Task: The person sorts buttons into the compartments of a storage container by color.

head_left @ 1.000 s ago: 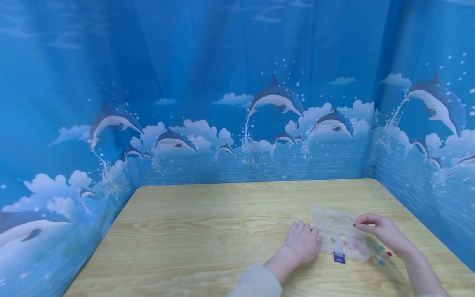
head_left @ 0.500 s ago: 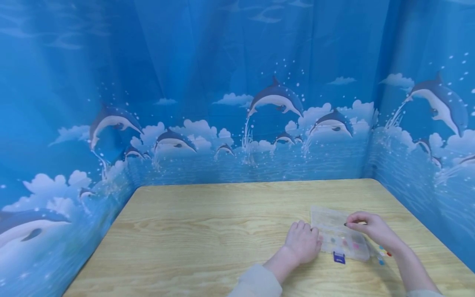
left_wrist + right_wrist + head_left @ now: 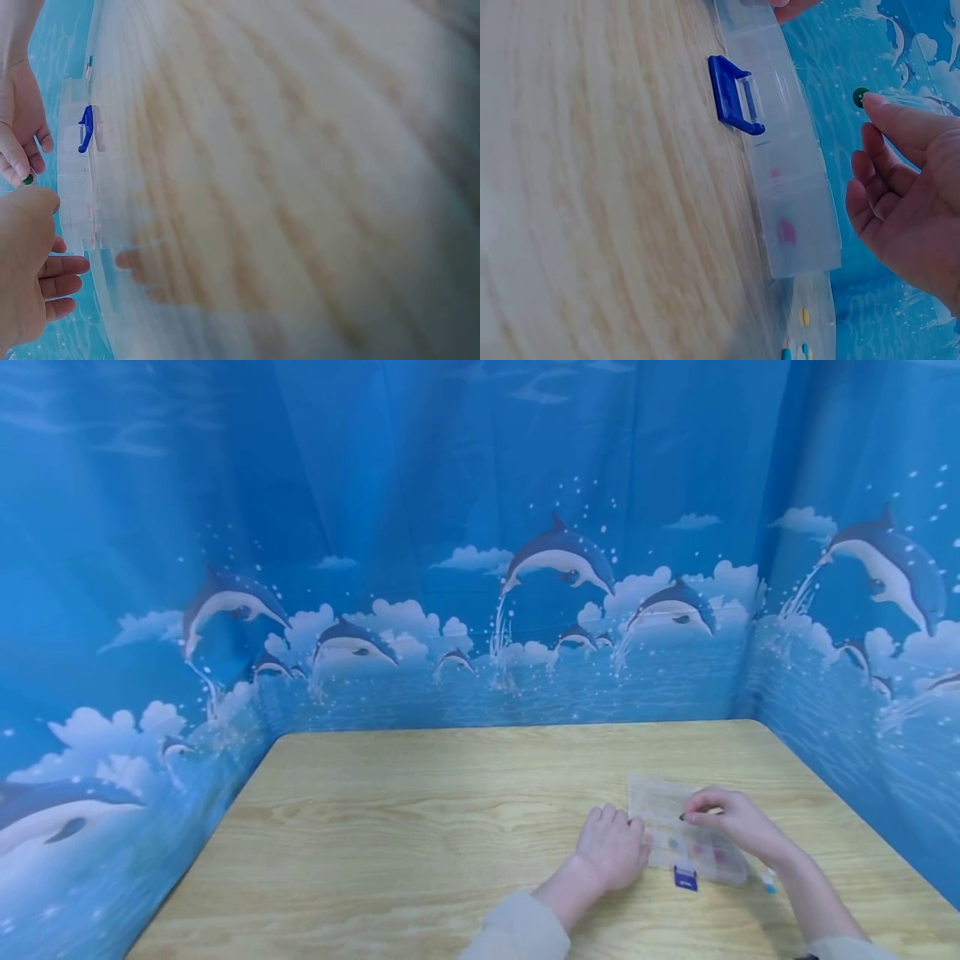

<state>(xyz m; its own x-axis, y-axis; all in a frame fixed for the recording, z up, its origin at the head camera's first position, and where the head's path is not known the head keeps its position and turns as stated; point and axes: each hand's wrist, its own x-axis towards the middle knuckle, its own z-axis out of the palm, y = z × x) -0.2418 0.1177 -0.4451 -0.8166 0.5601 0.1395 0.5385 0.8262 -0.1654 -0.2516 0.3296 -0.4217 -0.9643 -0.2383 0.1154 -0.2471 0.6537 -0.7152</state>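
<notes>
Your right hand [image 3: 733, 820]'s grip pinches the green disc [image 3: 860, 97], clear box [image 3: 810, 251] compartments [image 3: 686, 847] toward 6 o'clock; left hand [image 3: 611, 852], fingers loosely straight, at the box's 9 o'clock end.

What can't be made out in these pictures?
Right wrist view: number of loose pieces; bottom edge cuts.
Same view: most of the left hand; top edge.
Left wrist view: contents of the box; behind cloudy walls.
Head view: shape of the green piece; too small.
</notes>
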